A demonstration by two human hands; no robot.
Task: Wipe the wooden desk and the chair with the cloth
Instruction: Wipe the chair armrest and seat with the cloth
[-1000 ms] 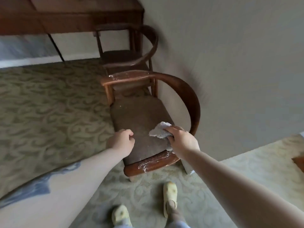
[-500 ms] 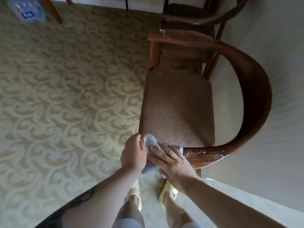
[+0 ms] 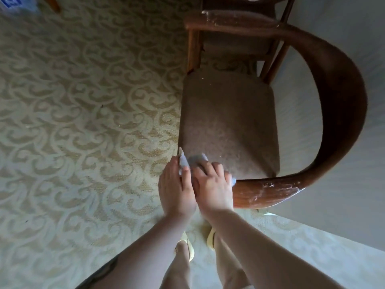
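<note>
The wooden chair (image 3: 341, 97) has a curved arm-and-back rail and a brown padded seat (image 3: 227, 126). White dust streaks show on the near arm end (image 3: 268, 190). A small pale cloth (image 3: 192, 160) lies at the seat's near left corner, over the tip of that arm. My left hand (image 3: 175, 190) pinches the cloth's left edge between thumb and fingers. Beside it, touching, my right hand (image 3: 214, 188) covers the cloth with its fingers bent over it; a bit of cloth pokes out on the right. The desk is out of view.
A second chair (image 3: 239, 19) stands directly behind this one. A plain wall (image 3: 354, 215) runs close along the right. Patterned carpet (image 3: 83, 122) fills the left. A plastic pack with a blue label (image 3: 12, 3) and a wooden leg (image 3: 53, 4) sit top left. My yellow slippers (image 3: 210, 236) are below.
My view has dropped and closed in on the chair. My right hand brought the cloth from mid-seat to the near arm end, and my left hand joined it on the cloth.
</note>
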